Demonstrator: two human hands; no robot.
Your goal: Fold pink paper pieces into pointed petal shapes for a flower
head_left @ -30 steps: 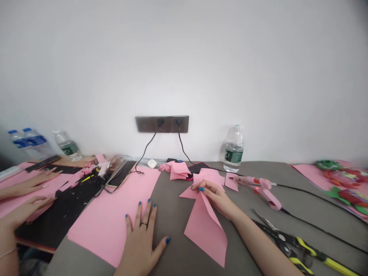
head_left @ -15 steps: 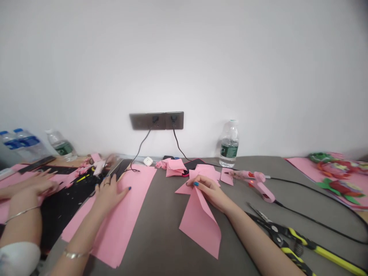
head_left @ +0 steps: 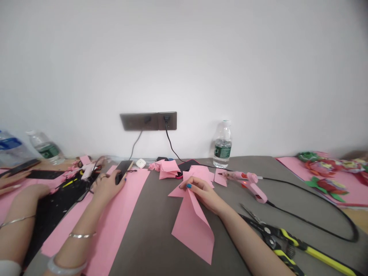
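Note:
My left hand is closed around the lower part of a dark phone, its thumb along the near edge. Under that hand and phone lie long pink paper sheets. My right hand pinches a square of pink paper at its top corner between thumb and fingers. The square hangs down with a curled right edge, its lower part over the grey table surface. More pink paper pieces lie just behind my right hand.
A pink glue gun with a black cord lies to the right. Nearer are yellow-and-black pliers. A water bottle stands by the wall. Paper flowers sit far right. At left, another person's hand works over a black mat.
My left hand has moved from resting on the pink sheets to gripping the phone, which now lies over them. My right hand keeps its pinch on the square. The view has turned slightly right.

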